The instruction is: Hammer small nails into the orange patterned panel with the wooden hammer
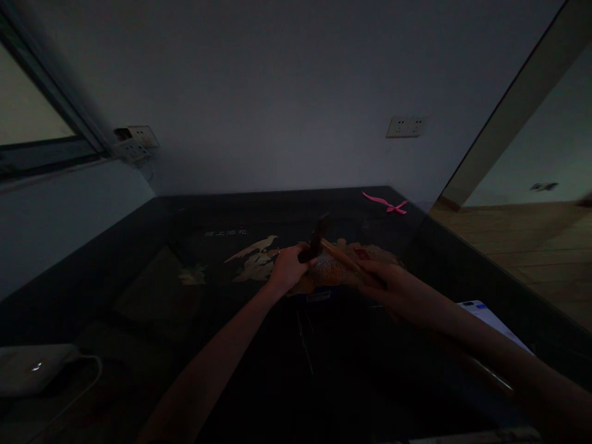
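My left hand (287, 269) is closed around a dark, upright stick-like object (317, 239) near the middle of the dark table. To its right, my right hand (386, 285) grips a light brown wooden stick (342, 256), which slants up and left. The stick's far end comes close to the dark object; whether they touch is unclear. Beneath and between both hands lies an orange, speckled item (329, 271) with a blue edge (319, 295). Dim light blurs its details.
A pink ribbon (395, 208) lies on the table (277, 200) at the back right. A phone (493, 324) sits beyond my right forearm. At the lower left is a white device (34, 368) with a cable. Wall sockets (406, 127) are behind.
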Motion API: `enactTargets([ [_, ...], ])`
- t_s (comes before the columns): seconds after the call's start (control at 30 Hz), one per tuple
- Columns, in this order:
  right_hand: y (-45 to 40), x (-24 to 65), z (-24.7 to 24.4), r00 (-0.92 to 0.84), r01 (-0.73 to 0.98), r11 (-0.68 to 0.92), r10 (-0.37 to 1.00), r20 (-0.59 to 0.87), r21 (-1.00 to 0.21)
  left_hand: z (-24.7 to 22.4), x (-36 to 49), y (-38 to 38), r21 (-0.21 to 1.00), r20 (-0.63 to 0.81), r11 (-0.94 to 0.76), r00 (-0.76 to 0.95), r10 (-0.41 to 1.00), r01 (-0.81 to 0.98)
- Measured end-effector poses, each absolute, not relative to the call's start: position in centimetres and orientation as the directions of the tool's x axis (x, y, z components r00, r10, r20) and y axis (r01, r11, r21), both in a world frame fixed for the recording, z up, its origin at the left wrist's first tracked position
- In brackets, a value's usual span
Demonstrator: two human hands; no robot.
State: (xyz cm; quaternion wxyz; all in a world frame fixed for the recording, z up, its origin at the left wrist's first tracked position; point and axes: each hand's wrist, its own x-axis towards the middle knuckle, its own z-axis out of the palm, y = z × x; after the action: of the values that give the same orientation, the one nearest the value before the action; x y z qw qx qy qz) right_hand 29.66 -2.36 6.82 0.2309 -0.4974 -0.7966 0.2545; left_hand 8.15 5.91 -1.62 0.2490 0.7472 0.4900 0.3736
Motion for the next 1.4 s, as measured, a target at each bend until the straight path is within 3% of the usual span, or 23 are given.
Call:
enactTargets([
  [0.23, -2.9, 29.8, 7.7, -0.417, 0.667, 0.42, 0.895, 0.158, -0.615, -1.9, 8.3, 6.1, 0.769, 0.318, -0.395, 0.235, 0.918, 0.503],
  [0.43, -2.4, 29.6, 6.5, -0.415, 0.704, 0.329, 0.91, 0.011, -0.63, -1.5, 8.2, 6.0, 0.752, 0.293, -0.364, 0.216, 0.931, 0.549],
  [0.6, -2.7, 29.7, 6.6, -0.411, 0.674, 0.39, 0.904, 0.119, -0.628, -1.5, 8.2, 5.9, 0.763, 0.301, -0.373, 0.22, 0.928, 0.528],
  [0.8, -3.0, 29.5, 6.5, -0.398, 0.719, 0.325, 0.917, 0.019, -0.615, -1.9, 8.1, 6.1, 0.744, 0.262, -0.342, 0.22, 0.94, 0.574],
  [0.97, -2.6, 29.6, 6.9, -0.434, 0.667, 0.397, 0.895, 0.105, -0.63, -1.7, 8.2, 5.9, 0.751, 0.285, -0.367, 0.232, 0.93, 0.549],
  [1.17, -2.5, 29.5, 6.3, -0.425, 0.703, 0.346, 0.905, 0.023, -0.621, -2.0, 8.1, 6.1, 0.714, 0.285, -0.368, 0.233, 0.93, 0.596],
  [1.4, -2.8, 29.4, 7.4, -0.41, 0.691, 0.378, 0.907, 0.097, -0.616, -1.8, 8.3, 6.0, 0.755, 0.309, -0.377, 0.216, 0.926, 0.537],
])
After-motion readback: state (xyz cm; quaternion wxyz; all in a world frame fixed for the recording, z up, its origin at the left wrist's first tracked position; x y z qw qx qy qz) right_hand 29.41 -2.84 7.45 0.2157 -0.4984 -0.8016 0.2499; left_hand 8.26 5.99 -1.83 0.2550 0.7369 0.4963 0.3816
